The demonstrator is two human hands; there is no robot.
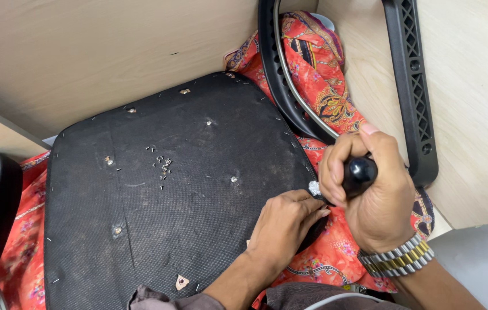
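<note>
Left hand [283, 227] palm down, fingers pinching; right hand [370, 183] fisted, grip closed, thumb raised

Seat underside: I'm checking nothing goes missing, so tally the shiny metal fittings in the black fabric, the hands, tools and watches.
metal fittings: 6
hands: 2 (left hand, right hand)
black-handled tool: 1
wristwatch: 1
Total: 10

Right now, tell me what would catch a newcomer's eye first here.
First, the black upturned seat base filling the middle, with a small heap of pulled staples lying on it. At its right edge, the right hand grips a black tool handle while the left hand presses the fabric edge. Bright red patterned cloth spills out around the seat.
</note>
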